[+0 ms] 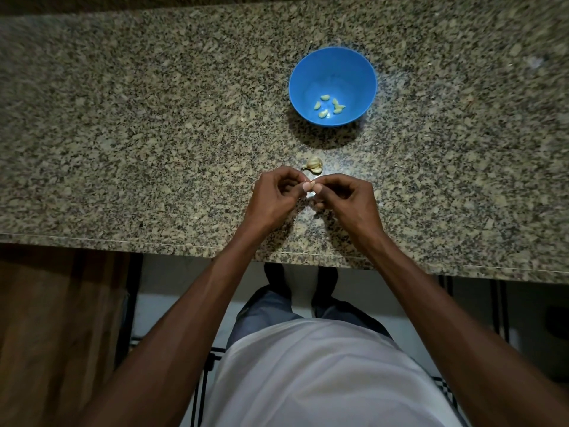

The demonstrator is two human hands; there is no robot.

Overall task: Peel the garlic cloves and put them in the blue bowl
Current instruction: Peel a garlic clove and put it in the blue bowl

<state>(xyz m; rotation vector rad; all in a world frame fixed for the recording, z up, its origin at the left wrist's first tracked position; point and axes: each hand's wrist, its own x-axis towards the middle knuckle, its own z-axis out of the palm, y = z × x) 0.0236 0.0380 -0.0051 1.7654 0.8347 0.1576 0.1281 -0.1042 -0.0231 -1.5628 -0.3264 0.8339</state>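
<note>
the left hand [274,195] is curling its fingers and pinching one end of a small clove [312,184], just nearer the person than the garlic head [314,165]. the left grip is closing to a tight pinch, thumb against forefinger, with the other fingers folding loosely under. the clove is sitting between the two hands, above the counter [123,134], and only a pale sliver of it is showing between the fingertips. a whitish scrap, probably skin, is hanging just below it; whether it is loose is hard to tell.

the garlic head is lying on the counter just beyond the hands, papery and cream-coloured, partly broken down, with a short curved stem pointing left.

the right hand [348,198] is pinching the clove's other end in the same tight grip.

beyond the garlic head the bowl [308,69] is standing upright, holding about six peeled cloves [328,105], pale yellow-green and curved.

the clove is likely to be light, firm and a little slippery once bare, its skin thin and brittle. taking it at the two tips, as here, should let a thumbnail lift the skin along the side.
</note>
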